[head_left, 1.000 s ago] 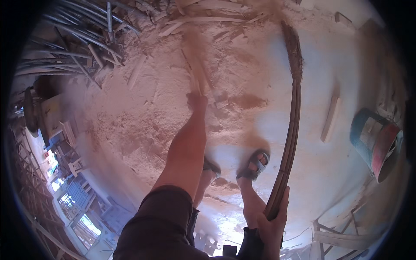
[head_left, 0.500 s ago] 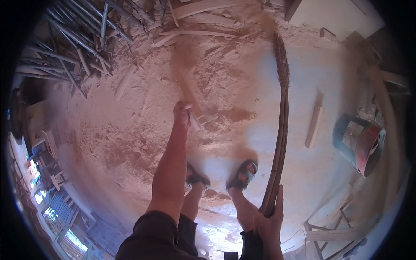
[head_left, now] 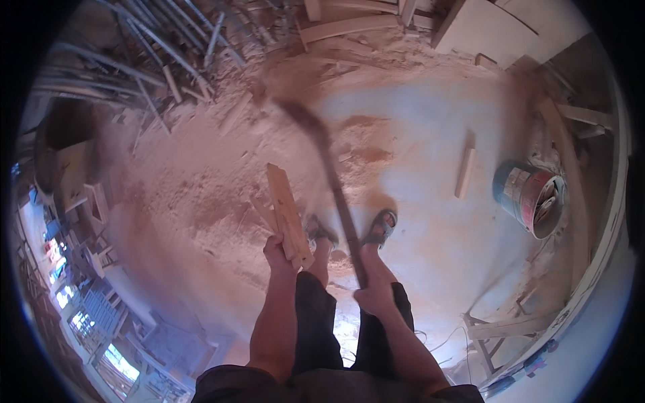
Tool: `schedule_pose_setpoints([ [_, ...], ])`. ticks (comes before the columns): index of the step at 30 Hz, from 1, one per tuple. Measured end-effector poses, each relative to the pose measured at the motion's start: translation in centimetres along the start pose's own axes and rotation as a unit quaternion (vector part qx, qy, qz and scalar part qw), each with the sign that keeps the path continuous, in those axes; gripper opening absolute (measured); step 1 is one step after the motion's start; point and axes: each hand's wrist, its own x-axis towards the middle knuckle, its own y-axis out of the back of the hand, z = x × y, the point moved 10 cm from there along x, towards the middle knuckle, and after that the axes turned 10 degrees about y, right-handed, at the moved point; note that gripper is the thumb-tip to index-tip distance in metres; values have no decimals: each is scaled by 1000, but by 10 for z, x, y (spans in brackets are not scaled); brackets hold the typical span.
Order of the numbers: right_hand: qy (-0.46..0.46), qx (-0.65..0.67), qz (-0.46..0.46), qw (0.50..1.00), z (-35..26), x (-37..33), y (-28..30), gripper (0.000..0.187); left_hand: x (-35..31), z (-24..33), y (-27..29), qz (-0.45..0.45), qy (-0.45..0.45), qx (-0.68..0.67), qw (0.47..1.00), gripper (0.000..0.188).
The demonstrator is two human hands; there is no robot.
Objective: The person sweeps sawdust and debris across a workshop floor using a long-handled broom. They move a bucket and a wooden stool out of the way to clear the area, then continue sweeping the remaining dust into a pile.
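My left hand (head_left: pixel 274 254) is closed on a wooden board (head_left: pixel 287 213), which points away from me above the dusty floor. A thinner wood strip (head_left: pixel 262 213) shows beside the board, and I cannot tell whether the hand holds it too. My right hand (head_left: pixel 376 299) is wrapped round the lower end of a long broom (head_left: pixel 341 205). Its handle slants away to the left between my feet. The broom's dark, blurred head (head_left: pixel 302 118) is over the edge of the sawdust (head_left: pixel 195 161).
Poles (head_left: pixel 181 33) are piled at the far left. Wood offcuts (head_left: pixel 349 28) lie at the back, near a pale panel (head_left: pixel 490 30). To the right are a short wood block (head_left: pixel 465 172) and a bucket (head_left: pixel 514 191) with scraps inside. A wooden frame (head_left: pixel 517 327) stands at the near right.
My left hand has come back toward my body with the wood. The broom has swung from the right across to the left, its head now over the sawdust edge.
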Motion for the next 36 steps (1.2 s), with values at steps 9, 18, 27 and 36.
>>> schedule_pose_setpoints([
  [9,-143,33,128,981,71,20,30,93,-110,13,43,90,-4,16,996,56],
  [18,-25,90,-92,991,-12,-29,-102,98,-188,22,72,85,-26,0,996,61],
  [27,-200,172,138,955,110,-97,15,104,-225,22,126,105,8,37,994,62],
  [36,-157,122,-64,978,20,-53,-188,108,-234,46,150,116,-1,-4,993,58],
])
